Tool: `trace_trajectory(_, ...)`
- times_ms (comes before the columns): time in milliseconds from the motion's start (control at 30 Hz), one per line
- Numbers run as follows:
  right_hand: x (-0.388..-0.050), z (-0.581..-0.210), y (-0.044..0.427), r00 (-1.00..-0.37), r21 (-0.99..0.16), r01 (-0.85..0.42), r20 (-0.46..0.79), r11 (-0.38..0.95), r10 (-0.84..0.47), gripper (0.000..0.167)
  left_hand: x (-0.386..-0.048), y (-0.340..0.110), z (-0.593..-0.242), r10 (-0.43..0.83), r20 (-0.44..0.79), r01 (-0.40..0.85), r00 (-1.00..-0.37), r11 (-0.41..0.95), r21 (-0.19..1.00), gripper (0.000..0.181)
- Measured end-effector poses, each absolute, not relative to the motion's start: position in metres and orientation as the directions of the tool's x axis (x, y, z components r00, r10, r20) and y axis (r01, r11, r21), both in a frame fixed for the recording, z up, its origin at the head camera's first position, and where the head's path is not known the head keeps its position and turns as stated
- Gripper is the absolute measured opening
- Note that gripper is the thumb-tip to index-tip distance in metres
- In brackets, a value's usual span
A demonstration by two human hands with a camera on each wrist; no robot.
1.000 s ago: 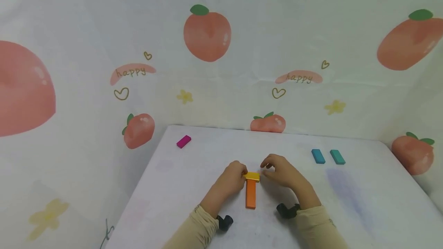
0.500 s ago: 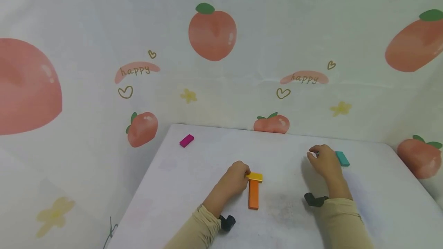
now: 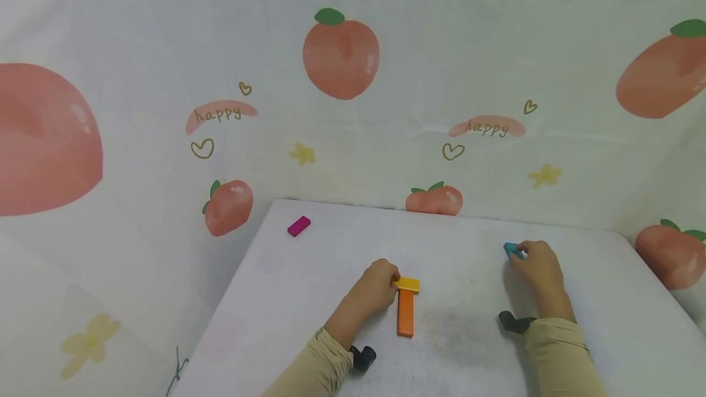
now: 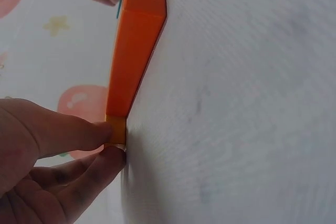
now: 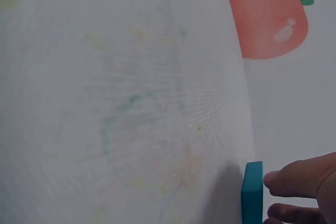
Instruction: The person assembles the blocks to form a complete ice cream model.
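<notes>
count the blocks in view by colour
Yellow block: 1
Orange block: 1
Blue block: 1
Magenta block: 1
Total: 4 visible; the right hand hides part of the table, so I can't count there

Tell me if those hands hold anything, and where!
The left hand pinches the yellow rectangular block by its left end. Whether the right hand holds the blue rectangular block is unclear.
</notes>
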State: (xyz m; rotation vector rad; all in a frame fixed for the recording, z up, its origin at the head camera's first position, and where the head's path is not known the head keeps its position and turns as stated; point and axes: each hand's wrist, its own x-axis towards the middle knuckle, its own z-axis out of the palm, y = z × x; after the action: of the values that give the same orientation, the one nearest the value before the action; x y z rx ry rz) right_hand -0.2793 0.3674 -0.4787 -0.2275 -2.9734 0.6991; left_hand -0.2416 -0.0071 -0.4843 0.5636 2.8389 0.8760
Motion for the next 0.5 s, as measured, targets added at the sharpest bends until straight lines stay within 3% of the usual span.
trace_trajectory(500,-0.2854,-0.4813,0.368,-0.987,-0.473,0.148,-0.018,0.869,0.158,0.045,-0.2394,-0.0076,-0.4836,0.374,0.002,0.307,-0.928,0.758,0.576,0.018)
